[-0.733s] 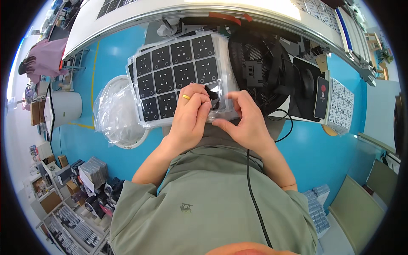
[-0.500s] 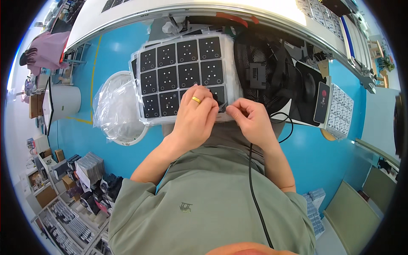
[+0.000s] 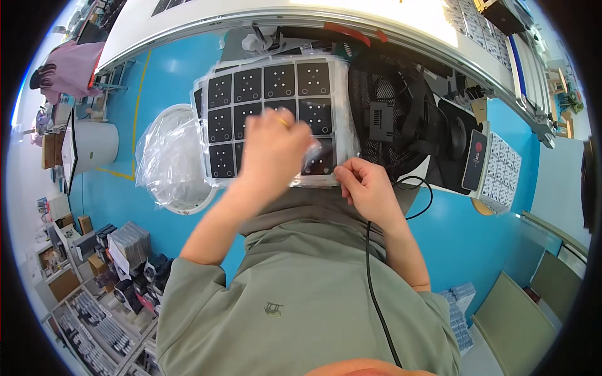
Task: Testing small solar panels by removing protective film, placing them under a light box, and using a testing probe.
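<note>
A stack of clear plastic sheets with rows of black square cards lies in front of me, each card marked with white dots and a small ring. My left hand, with a ring on one finger, is over the middle of the cards and smeared by motion. A shiny wisp of clear film shows beside its fingers; whether they hold it I cannot tell. At the near right corner of the stack my right hand has thumb and forefinger pinched together on the plastic edge. The near right card is now uncovered.
Left of the stack stands a white bin holding crumpled clear plastic. A black mesh backpack sits at the right, with a phone beyond it. A black cable runs down my front. A white worktable spans the far side.
My left hand has moved up and left, away from the near right card, and blurs. My right hand stays at the corner, slightly lower.
</note>
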The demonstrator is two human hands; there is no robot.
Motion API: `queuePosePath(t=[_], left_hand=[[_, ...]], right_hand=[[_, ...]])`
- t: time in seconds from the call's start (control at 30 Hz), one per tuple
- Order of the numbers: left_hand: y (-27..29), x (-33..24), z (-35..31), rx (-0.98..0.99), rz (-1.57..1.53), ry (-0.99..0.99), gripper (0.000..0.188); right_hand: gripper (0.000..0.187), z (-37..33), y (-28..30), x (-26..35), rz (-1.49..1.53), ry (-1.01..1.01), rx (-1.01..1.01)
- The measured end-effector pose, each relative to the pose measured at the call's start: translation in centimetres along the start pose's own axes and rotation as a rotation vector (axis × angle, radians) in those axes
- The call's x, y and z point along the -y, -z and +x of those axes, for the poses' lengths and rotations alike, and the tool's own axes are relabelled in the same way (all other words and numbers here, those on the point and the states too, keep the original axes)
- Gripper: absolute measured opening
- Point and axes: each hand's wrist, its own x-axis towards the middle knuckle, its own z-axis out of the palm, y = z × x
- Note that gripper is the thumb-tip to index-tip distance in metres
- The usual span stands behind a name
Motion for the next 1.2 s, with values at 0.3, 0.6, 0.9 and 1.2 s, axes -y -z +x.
queuePosePath(t=[0.3,0.6,0.9,1.2], left_hand=[[3.2,19.5,4.0,-0.011,-0.102,0.417,0.023],[3.2,46.4,-12.9,-0.315,0.316,0.977,0.031],[19.6,35.3,-14.4,-0.932,0.124,0.679,0.026],[-0.7,37.3,-28.1,0.241,-0.091,0.891,0.017]], right_hand=[[0.025,0.2,0.2,-0.3,-0.028,0.015,0.008],[0.025,0.4,0.0,-0.6,0.010,0.044,-0.015],[0.026,-0.6,-0.4,1.8,-0.007,0.046,-0.097],[0.037,0.0,-0.8,2.6,0.366,0.031,0.124]])
